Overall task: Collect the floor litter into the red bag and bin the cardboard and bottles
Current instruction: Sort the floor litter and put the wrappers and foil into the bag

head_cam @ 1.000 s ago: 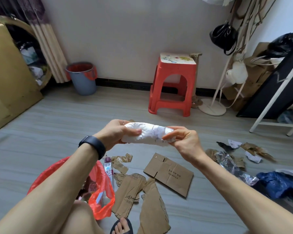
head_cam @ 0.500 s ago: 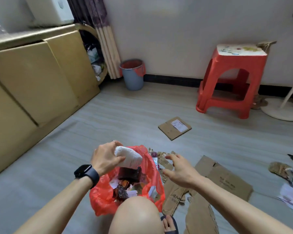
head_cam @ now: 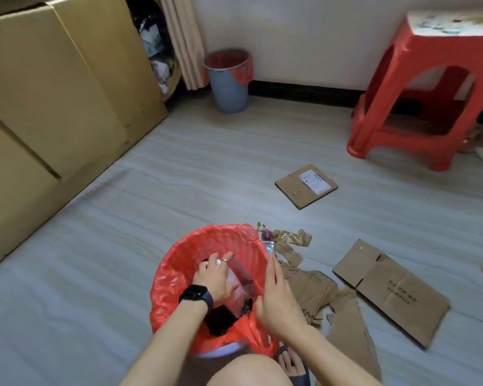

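in the lower centre of the frame the crumpled white wad (head_cam: 233, 281) is held inside the red bag (head_cam: 207, 240), the left hand (head_cam: 215, 278) curled over it. the right hand (head_cam: 276, 296) is laid flat at the bag's right rim, fingers straight, nothing gripped. the wad is best pushed deep before release (with the mouth kept spread), so that nothing springs out. the plastic bottle (head_cam: 268, 243) and torn cardboard (head_cam: 313, 291) are left on the floor (head_cam: 123, 260) just right of the bag, not yet binned.
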Tool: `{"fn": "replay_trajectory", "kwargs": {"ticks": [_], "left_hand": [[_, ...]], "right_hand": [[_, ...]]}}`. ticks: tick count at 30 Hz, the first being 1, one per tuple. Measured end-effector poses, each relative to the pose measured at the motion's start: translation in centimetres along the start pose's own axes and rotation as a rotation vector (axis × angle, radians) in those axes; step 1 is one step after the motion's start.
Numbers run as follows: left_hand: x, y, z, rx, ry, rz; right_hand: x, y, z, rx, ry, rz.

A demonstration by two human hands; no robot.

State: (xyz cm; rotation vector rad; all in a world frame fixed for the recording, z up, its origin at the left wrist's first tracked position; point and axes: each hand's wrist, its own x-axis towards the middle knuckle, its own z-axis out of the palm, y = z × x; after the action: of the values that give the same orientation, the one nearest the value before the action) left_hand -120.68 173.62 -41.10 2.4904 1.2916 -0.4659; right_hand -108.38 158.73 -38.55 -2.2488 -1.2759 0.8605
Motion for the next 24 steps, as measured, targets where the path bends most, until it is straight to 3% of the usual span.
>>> {"fn": "replay_trajectory", "kwargs": {"ticks": [3, 9, 20, 24], "left_hand": [[0.3, -3.5, 2.6, 0.152, 0.046, -0.003], [2.1, -6.7, 9.6, 0.181, 0.002, 0.040], [3.3, -5.6, 9.6, 0.393, -0.125, -0.096], [2.1, -4.7, 7.1, 0.291, -0.135, -0.019]], "right_hand": [[0.0, 0.2, 0.6, 0.040, 0.027, -0.015], [0.7, 0.6, 1.6, 0.079, 0.046, -0.023], [0.4, 0.2, 1.2, 0.085, 0.050, -0.050], [0.3, 0.1, 0.6, 0.027, 0.010, -0.030]]}}
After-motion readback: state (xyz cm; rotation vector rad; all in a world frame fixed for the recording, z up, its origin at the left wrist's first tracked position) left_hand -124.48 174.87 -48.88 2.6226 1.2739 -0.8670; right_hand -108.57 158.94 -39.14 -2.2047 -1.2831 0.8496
